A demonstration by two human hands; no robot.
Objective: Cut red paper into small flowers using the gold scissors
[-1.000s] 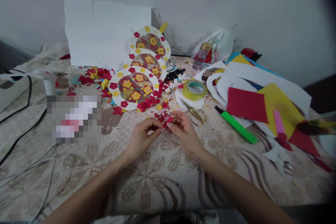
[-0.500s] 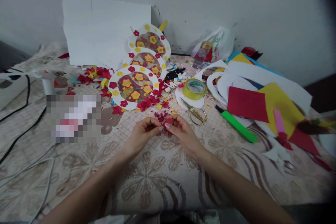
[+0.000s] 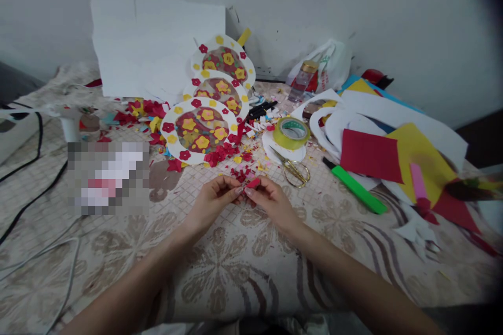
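Observation:
A small piece of red paper [image 3: 253, 183] is pinched above the patterned tablecloth [image 3: 220, 272], its outline partly covered by fingers. My right hand [image 3: 273, 201] grips it between thumb and forefinger. Closed in a pinch too, my left hand [image 3: 214, 199] meets the paper's left side with its fingertips. Just beyond the fingers lie red paper scraps [image 3: 240, 173]. Gold-handled scissors [image 3: 291, 167] rest to the right of them, points on a white paper disc [image 3: 269, 153]. Behind the hands, a white round fan-like piece with red and yellow paper flowers [image 3: 167, 141] leans against two similar ones.
A roll of yellow tape [image 3: 280, 138] sits on the disc. A green box cutter [image 3: 359, 190], red paper [image 3: 369, 156] and yellow paper [image 3: 416, 141] lie at right. A bottle [image 3: 302, 84] stands at the back. Cables [image 3: 57, 180] run along the left.
The red paper has turned slightly between my fingers, and its visible part sits a little further right. My fingertips have drawn closer together. Everything else stays in place.

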